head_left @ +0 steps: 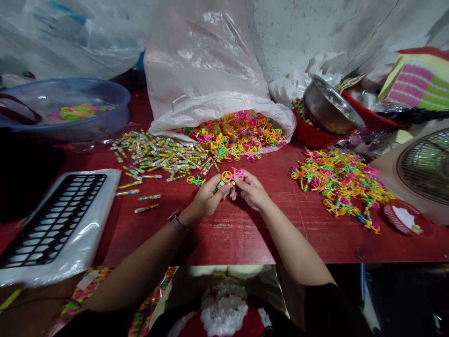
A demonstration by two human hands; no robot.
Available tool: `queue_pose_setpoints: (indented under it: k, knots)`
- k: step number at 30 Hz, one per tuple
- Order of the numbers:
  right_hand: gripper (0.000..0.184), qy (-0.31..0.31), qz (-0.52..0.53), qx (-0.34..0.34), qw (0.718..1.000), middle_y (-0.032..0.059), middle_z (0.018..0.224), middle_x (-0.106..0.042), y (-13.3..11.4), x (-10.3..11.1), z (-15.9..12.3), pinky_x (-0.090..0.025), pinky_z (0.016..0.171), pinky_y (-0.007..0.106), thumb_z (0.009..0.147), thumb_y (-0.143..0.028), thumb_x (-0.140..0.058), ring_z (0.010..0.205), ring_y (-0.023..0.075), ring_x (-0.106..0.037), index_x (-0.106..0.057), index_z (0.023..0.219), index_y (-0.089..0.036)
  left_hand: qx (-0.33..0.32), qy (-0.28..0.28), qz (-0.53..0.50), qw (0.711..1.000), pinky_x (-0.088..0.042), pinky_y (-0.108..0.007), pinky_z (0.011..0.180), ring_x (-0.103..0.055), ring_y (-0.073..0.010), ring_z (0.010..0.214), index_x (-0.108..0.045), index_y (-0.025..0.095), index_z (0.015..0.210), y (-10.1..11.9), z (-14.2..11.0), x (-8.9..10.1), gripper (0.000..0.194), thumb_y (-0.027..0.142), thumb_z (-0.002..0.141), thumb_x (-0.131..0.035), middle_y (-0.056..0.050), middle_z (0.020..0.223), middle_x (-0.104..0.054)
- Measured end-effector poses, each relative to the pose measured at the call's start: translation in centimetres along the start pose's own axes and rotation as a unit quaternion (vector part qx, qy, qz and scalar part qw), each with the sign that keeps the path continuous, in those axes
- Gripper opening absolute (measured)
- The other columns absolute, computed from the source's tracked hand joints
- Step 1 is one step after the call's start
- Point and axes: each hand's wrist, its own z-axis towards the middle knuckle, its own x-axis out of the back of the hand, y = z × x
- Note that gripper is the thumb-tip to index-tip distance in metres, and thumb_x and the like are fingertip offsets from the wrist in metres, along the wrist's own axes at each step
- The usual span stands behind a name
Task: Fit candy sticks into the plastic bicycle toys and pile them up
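Observation:
Close together over the red table [231,234], both my hands are closed on small pieces. My right hand [253,191] pinches a pink and yellow plastic toy bicycle [227,176]. In the fingers of my left hand [209,196] is a thin tube with a colourful printed wrapper [219,185], partly hidden; it touches or lies just beside the bicycle. Just left of these fingers, a yellow and green toy bicycle [197,180] lies on the table. Beyond my left hand spreads a pile of printed tubes [164,152].
A plastic sack [210,61] spills toy bicycles at the back. More bicycles and tubes form a heap [345,180] at right, near a small red basket [401,217] and a fan [426,164]. At left are a blue basin [115,105] and a black plastic rack [56,215].

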Motion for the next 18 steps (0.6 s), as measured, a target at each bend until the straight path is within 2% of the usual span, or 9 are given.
queue_pose_setpoints:
  k: [3,8,14,18]
  knots:
    - [0.050,0.015,-0.002,0.008,1.000,-0.0035,0.075,-0.065,-0.2,0.0,0.0,-0.052,0.058,0.029,0.073,-0.059,-0.084,0.060,0.0153,-0.059,-0.056,0.098,-0.026,-0.009,0.006,-0.013,1.000,-0.043,-0.028,0.068,-0.051,-0.0130,0.067,-0.058,0.018,0.104,0.0,-0.1,0.1,0.031,0.048,0.103,-0.052,0.000,0.078,-0.059]
    - [0.045,0.104,-0.052,0.063,0.991,-0.0008,0.078,-0.058,-0.2,-0.3,0.0,-0.048,0.069,0.027,0.074,-0.061,-0.081,0.071,0.0149,-0.053,-0.058,0.083,-0.023,-0.001,0.047,0.035,0.998,-0.041,-0.027,0.066,-0.049,-0.0126,0.065,-0.058,0.019,0.096,0.4,-0.2,0.7,0.031,0.049,0.102,-0.055,0.002,0.072,-0.055]
    - [0.042,0.058,-0.086,0.076,0.992,-0.0006,0.081,-0.054,0.4,0.2,-0.1,-0.044,0.072,0.028,0.081,-0.061,-0.077,0.074,0.0158,-0.049,-0.058,0.086,-0.023,0.005,0.033,0.042,0.999,-0.040,-0.026,0.063,-0.048,-0.0120,0.064,-0.060,0.018,0.095,0.9,-0.2,0.9,0.033,0.050,0.101,-0.055,0.001,0.074,-0.056]
    - [0.044,0.025,-0.157,0.091,0.983,-0.0004,0.081,-0.054,-0.3,0.5,-0.2,-0.043,0.072,0.029,0.084,-0.065,-0.073,0.074,0.0164,-0.049,-0.057,0.085,-0.023,0.003,0.019,0.044,0.999,-0.043,-0.026,0.067,-0.052,-0.0131,0.070,-0.063,0.017,0.096,0.6,-0.3,1.0,0.034,0.049,0.101,-0.055,-0.002,0.081,-0.061]
